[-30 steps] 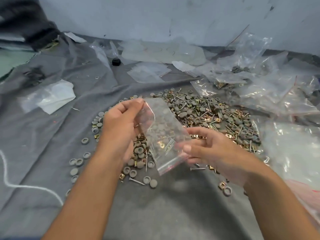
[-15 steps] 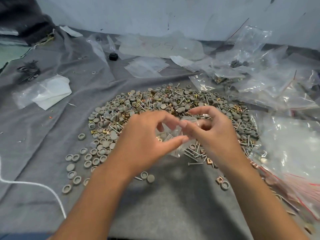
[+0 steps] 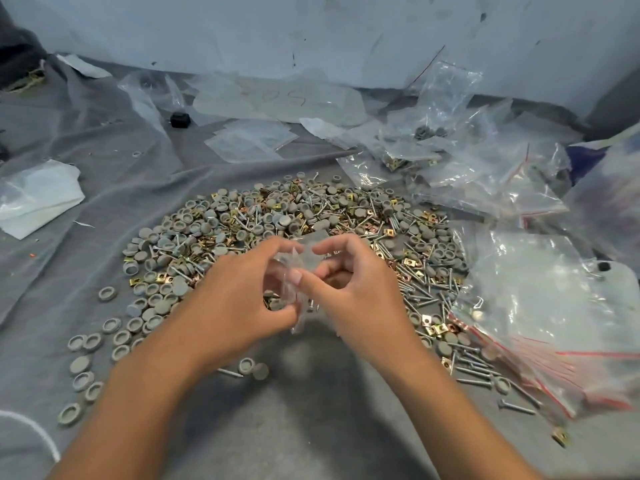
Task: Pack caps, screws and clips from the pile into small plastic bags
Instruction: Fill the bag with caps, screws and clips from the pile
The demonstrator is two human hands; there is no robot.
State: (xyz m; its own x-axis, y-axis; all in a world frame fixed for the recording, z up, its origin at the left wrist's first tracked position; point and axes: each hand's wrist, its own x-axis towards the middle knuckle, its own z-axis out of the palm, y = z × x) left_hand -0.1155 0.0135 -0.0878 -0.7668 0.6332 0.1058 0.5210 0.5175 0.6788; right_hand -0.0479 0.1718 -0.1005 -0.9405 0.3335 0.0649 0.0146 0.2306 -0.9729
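Grey cloth (image 3: pixel 104 271) covers the surface, and a pale scuffed wall (image 3: pixel 311 29) closes the view at twelve o'clock. At centre lies the pile (image 3: pixel 284 216) of grey caps, silver screws and brass clips, spreading from nine o'clock round to three. I see my left hand (image 3: pixel 239 299) and my right hand (image 3: pixel 360 289) meeting just over the pile's six o'clock edge, both pinching one small plastic bag (image 3: pixel 304 261) between thumb and curled fingers; the bag is crumpled between them and I cannot tell whether its mouth is open. A few loose caps (image 3: pixel 83 341) lie apart from the pile toward eight o'clock. Red-striped bags (image 3: pixel 554 358) lie in a stack at four o'clock, partly over scattered screws. Filled and crumpled clear bags (image 3: pixel 450 150) are heaped at two o'clock. Flat empty bags (image 3: pixel 249 140) lie at twelve o'clock, with a small black cap (image 3: pixel 179 120) near them at eleven. A folded white sheet (image 3: pixel 38 195) lies at ten o'clock.
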